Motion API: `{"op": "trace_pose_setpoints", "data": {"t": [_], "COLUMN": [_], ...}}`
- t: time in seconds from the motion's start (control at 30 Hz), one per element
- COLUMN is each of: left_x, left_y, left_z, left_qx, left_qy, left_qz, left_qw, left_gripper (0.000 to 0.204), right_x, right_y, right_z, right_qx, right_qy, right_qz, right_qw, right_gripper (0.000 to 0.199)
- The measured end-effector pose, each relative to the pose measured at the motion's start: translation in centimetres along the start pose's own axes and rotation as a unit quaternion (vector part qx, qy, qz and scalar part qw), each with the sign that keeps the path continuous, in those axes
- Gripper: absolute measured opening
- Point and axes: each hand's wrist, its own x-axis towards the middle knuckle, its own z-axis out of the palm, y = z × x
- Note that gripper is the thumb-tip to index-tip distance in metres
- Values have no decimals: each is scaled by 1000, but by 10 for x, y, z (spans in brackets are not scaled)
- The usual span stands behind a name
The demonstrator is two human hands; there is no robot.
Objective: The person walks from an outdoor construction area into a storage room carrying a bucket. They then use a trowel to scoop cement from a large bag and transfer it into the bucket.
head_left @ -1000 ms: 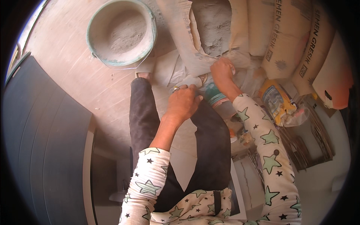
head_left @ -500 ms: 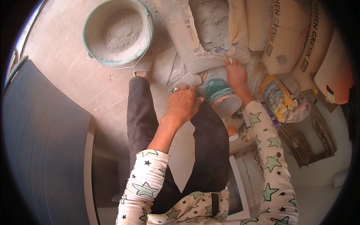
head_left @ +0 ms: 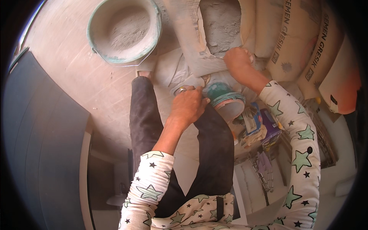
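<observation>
My left hand (head_left: 187,105), a ring on one finger, is closed at my bent right knee. A pale rounded edge shows just beyond its fingers; what they hold, if anything, is hidden. My right hand (head_left: 238,62) is closed at the lower right corner of the torn opening in a brown paper cement bag (head_left: 184,36), apparently gripping the paper edge. Grey powder (head_left: 220,27) shows inside that opening. A large pale green bucket (head_left: 92,40) with a wire handle stands at the far left, holding grey powder. Between my hands lies a smaller green pail (head_left: 218,90), tipped toward me.
Full paper bags (head_left: 297,38) lie side by side at the right, next to an orange and white sack (head_left: 341,80). Several packets (head_left: 268,124) and metal racks stand below my right forearm. At the left is a dark panel (head_left: 42,134) beside the dusty tiled floor (head_left: 65,57).
My right hand has moved up along the bag's torn edge and curled into a fist, its elbow swinging outward. The left hand stays at the knee. The view has shifted slightly.
</observation>
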Motion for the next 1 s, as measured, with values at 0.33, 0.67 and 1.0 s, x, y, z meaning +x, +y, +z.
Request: {"op": "trace_pose_setpoints", "data": {"t": [0.33, 0.67, 1.0], "left_x": [2, 3, -3], "left_y": [7, 3, 0], "left_z": [-14, -17, -21], "left_qx": [-27, -23, -1], "left_qy": [-6, -4, -6], "left_qz": [-23, -5, 6], "left_qw": [999, 1000, 1000], "left_gripper": [36, 38, 39], "right_x": [6, -7, -26], "right_y": [-15, -52, -58], "right_z": [24, 126, 133], "right_qx": [-13, -72, 133], "right_qy": [16, 143, 197], "right_qz": [53, 212, 273], "right_qw": [998, 964, 932], "right_gripper": [9, 23, 32]}}
